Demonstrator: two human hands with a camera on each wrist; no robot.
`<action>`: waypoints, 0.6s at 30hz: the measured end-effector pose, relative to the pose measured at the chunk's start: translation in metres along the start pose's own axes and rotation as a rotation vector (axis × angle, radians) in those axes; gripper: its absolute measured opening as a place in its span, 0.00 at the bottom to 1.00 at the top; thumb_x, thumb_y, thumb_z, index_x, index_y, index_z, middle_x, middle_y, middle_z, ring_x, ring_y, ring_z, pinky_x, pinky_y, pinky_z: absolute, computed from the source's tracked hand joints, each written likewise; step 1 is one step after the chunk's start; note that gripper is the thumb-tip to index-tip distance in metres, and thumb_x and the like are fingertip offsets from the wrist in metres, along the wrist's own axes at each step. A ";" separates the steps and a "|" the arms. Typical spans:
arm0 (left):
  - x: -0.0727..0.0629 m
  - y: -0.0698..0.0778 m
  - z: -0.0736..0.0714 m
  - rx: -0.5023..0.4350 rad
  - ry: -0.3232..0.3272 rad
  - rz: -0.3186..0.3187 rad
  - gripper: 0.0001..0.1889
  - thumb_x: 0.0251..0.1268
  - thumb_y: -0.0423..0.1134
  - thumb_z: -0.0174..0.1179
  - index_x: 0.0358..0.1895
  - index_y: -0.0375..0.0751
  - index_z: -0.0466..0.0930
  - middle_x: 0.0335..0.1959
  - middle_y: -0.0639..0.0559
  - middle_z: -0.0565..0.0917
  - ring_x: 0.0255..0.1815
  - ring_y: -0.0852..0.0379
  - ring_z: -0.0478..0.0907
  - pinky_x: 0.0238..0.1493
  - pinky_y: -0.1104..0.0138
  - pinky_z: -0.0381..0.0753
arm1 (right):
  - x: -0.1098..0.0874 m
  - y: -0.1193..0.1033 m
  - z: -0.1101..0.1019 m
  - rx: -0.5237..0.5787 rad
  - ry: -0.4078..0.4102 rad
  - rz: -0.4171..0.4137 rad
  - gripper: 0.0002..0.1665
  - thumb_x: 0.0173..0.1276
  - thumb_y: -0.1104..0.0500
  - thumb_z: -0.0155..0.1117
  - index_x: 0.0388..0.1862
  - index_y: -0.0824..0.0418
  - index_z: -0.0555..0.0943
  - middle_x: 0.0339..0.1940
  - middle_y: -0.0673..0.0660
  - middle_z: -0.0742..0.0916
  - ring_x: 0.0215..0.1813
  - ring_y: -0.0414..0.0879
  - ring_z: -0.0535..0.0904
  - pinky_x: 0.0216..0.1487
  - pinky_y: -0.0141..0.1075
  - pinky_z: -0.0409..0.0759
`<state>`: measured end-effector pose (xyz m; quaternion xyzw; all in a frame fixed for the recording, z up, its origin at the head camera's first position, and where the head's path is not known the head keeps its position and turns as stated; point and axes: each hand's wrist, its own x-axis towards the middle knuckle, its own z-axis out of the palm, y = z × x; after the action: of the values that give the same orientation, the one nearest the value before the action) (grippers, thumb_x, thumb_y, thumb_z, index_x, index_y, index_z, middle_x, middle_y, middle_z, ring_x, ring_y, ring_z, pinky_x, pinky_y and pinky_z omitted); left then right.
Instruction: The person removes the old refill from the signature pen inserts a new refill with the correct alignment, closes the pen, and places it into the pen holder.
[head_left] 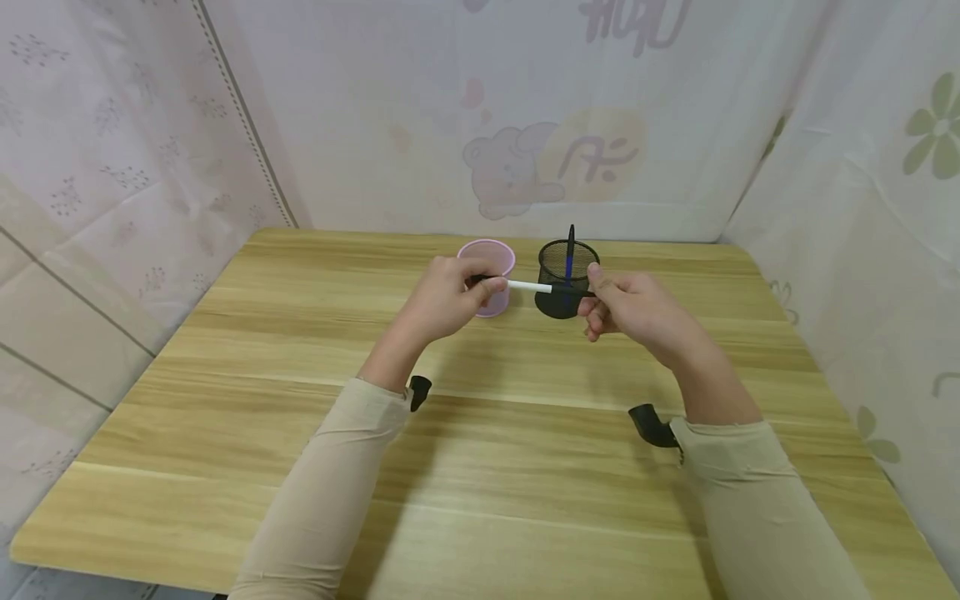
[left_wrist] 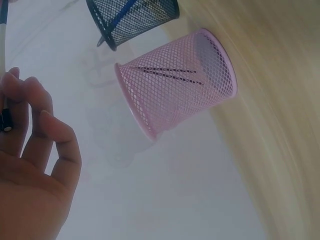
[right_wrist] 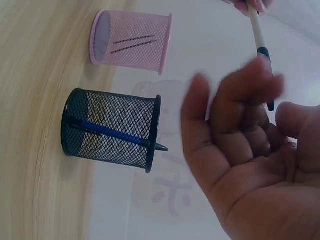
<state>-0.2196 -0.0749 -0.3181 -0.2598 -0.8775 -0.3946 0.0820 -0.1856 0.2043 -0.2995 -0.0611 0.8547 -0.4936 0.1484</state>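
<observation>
Between the thumb and fingertips of the left hand (head_left: 444, 296), one dark end of a white pen (head_left: 530, 286) is pinched. The pen runs across to the right hand (head_left: 641, 310), whose thumb and bent fingers pinch its other, black end; the white barrel lies bare between the two grips. Just beyond the left fingers stands a pink mesh cup (left_wrist: 175, 82), and beyond the right a black mesh cup (right_wrist: 117, 111), holding a blue pen (right_wrist: 115, 133) whose dark tip clears the rim. Both cups stand apart on the wooden table (head_left: 525, 475), before a pale printed cloth (head_left: 360, 108).
</observation>
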 end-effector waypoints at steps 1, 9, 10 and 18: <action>0.000 0.000 0.000 0.004 0.001 0.000 0.14 0.76 0.42 0.66 0.29 0.41 0.83 0.23 0.53 0.79 0.25 0.57 0.71 0.30 0.67 0.69 | 0.000 0.000 0.000 0.018 -0.001 -0.002 0.43 0.85 0.32 0.39 0.37 0.68 0.81 0.40 0.54 0.85 0.37 0.43 0.86 0.58 0.42 0.87; 0.000 0.002 0.000 0.005 0.011 0.006 0.14 0.76 0.42 0.66 0.30 0.40 0.84 0.22 0.52 0.80 0.24 0.57 0.72 0.30 0.68 0.71 | 0.000 -0.002 0.001 0.097 0.006 -0.033 0.33 0.88 0.40 0.45 0.29 0.62 0.77 0.28 0.49 0.78 0.28 0.41 0.77 0.45 0.36 0.88; 0.000 0.002 0.000 0.006 0.011 0.007 0.14 0.76 0.42 0.66 0.30 0.40 0.84 0.22 0.52 0.80 0.24 0.57 0.72 0.30 0.68 0.71 | 0.000 -0.002 0.001 0.107 0.008 -0.037 0.32 0.88 0.40 0.46 0.29 0.62 0.76 0.28 0.49 0.77 0.27 0.40 0.75 0.44 0.35 0.87; -0.001 0.002 -0.002 0.014 0.007 -0.004 0.13 0.77 0.42 0.66 0.31 0.40 0.85 0.23 0.51 0.80 0.25 0.57 0.72 0.31 0.67 0.71 | 0.001 -0.001 0.003 0.132 0.041 -0.067 0.27 0.86 0.46 0.55 0.27 0.59 0.79 0.29 0.49 0.79 0.27 0.39 0.77 0.41 0.33 0.86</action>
<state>-0.2175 -0.0754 -0.3161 -0.2562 -0.8804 -0.3896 0.0861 -0.1855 0.2015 -0.3001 -0.0695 0.8208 -0.5546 0.1178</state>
